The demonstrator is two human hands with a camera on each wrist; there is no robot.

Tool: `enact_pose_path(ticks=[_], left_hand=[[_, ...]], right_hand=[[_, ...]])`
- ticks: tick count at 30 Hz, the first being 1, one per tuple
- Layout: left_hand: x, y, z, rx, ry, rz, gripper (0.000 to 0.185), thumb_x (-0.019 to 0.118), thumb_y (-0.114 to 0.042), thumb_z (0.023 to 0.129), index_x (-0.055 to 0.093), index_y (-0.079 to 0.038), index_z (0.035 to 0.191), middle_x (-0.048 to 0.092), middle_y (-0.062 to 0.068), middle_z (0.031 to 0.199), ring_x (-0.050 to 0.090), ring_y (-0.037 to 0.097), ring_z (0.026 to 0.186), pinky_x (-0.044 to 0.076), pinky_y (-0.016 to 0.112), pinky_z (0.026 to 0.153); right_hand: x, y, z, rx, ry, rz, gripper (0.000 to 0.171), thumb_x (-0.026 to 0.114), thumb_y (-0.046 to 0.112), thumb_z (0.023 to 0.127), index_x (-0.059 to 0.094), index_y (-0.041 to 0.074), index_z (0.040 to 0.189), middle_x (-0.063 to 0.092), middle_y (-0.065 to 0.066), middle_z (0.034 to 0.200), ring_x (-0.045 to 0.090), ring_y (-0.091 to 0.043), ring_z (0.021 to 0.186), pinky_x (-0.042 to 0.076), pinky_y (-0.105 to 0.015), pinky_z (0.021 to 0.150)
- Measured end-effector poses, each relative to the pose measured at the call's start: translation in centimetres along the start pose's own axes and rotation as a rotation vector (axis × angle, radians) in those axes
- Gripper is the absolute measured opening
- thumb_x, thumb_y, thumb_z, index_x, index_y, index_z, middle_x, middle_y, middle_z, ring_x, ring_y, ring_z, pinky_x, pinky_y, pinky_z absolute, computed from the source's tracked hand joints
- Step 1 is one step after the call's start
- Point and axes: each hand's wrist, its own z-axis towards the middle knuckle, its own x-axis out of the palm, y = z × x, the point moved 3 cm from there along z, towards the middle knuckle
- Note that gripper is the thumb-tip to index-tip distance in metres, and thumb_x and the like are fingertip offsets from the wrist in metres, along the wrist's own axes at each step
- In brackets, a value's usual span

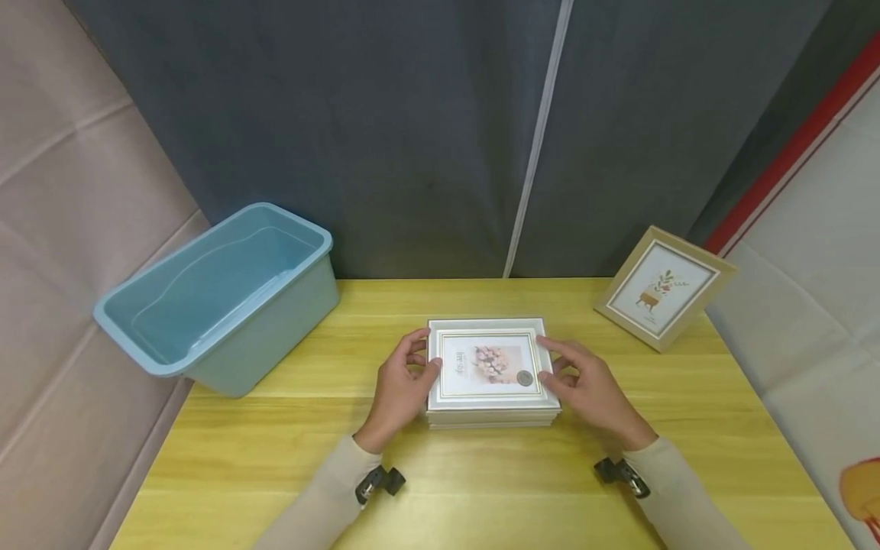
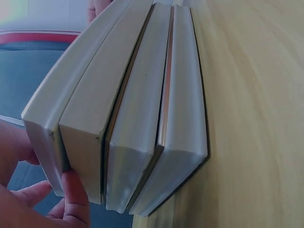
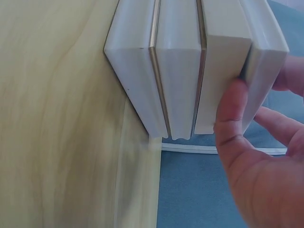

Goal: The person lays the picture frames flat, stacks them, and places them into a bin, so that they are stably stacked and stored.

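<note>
A: Head view: what are the hands doing?

B: At centre frame, the left hand and right hand are gripping the top picture frame of a stack lying on the table. The step in hand appears to be lifting it off.

A: Left wrist view?

B: The thumb is pressing the top frame's edge, lower left.

A: Right wrist view?

B: The thumb is doing likewise. The next move probably calls for a level lift.
</note>
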Motion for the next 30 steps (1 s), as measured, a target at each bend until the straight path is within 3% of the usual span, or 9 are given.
enact_pose_path(ticks=[9, 16, 20, 30], left_hand=[[0.1, 0.8, 0.3, -0.021, 0.01, 0.014, 0.048, 0.073, -0.024, 0.1, 0.061, -0.03, 0.146, 0.065, -0.001, 0.141, 0.065, 0.018, 0.107, 0.06, 0.034, 0.086], [0.2, 0.7, 0.1, -0.047, 0.003, 0.025, 0.046, 0.071, -0.024, 0.101, 0.062, -0.03, 0.146, 0.063, -0.002, 0.145, 0.065, 0.019, 0.107, 0.061, 0.031, 0.08], [0.2, 0.6, 0.0, -0.052, -0.006, 0.032, 0.046, 0.071, -0.025, 0.102, 0.062, -0.03, 0.146, 0.063, -0.001, 0.145, 0.065, 0.019, 0.105, 0.06, 0.03, 0.079], [0.3, 0.8, 0.0, -0.039, 0.006, 0.065, 0.044, 0.07, -0.025, 0.102, 0.063, -0.032, 0.146, 0.062, -0.002, 0.144, 0.063, 0.019, 0.109, 0.058, 0.032, 0.081]], right_hand=[[-0.1, -0.4, 0.0, 0.058, 0.03, -0.034, 0.055, 0.072, 0.023, 0.102, 0.056, 0.015, 0.154, 0.062, -0.016, 0.139, 0.065, -0.02, 0.098, 0.06, -0.025, 0.081], [-0.3, -0.6, 0.0, 0.123, 0.049, -0.025, 0.055, 0.07, 0.029, 0.104, 0.054, 0.02, 0.156, 0.059, -0.012, 0.146, 0.065, -0.023, 0.109, 0.059, -0.024, 0.089], [-0.8, -0.7, 0.0, 0.087, 0.039, -0.001, 0.055, 0.07, 0.024, 0.104, 0.054, 0.016, 0.156, 0.06, -0.014, 0.146, 0.067, -0.022, 0.11, 0.061, -0.025, 0.088], [-3.2, -0.2, -0.6, 0.005, -0.048, 0.012, 0.052, 0.071, 0.013, 0.102, 0.056, 0.012, 0.152, 0.062, -0.018, 0.144, 0.066, -0.004, 0.104, 0.06, -0.024, 0.082]])
